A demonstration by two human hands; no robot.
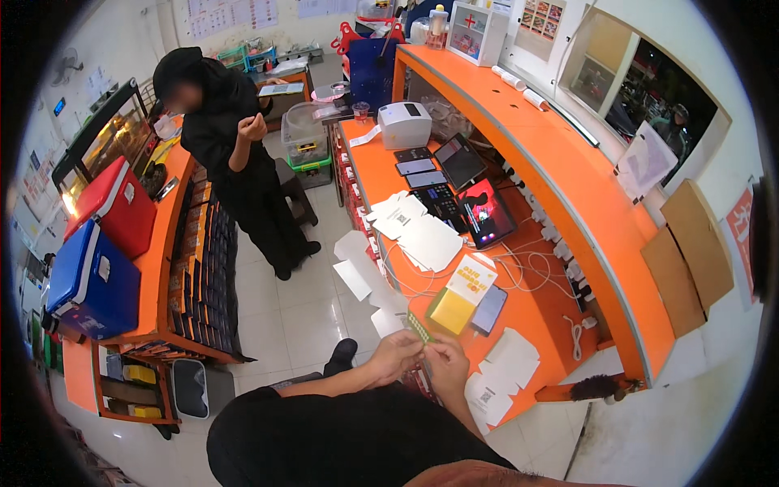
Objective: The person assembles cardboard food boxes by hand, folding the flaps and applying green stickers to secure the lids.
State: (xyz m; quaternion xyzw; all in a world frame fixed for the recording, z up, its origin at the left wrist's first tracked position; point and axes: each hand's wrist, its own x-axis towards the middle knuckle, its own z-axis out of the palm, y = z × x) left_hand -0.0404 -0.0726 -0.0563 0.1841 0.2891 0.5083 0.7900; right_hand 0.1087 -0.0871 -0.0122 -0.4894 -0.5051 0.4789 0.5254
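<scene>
My left hand [393, 357] and my right hand [448, 369] meet just in front of the orange counter's near edge. Between their closed fingertips is a small flat green strip [419, 328] with a row of pale spots; its exact kind is too small to make out. Just beyond the fingers stands a yellow box [451, 312] with a raised white-and-yellow lid [472, 278]. A phone [489, 309] lies against its right side. Flat white carton blanks [507, 373] rest on the counter to the right of my right hand.
More white carton blanks [434, 242], a tablet [484, 213], a white printer [405, 126] and loose cables share the orange counter [552, 325]. A raised shelf [519, 122] curves along the right. A person in black [235, 162] stands across the aisle, near red [122, 203] and blue [96, 280] coolers.
</scene>
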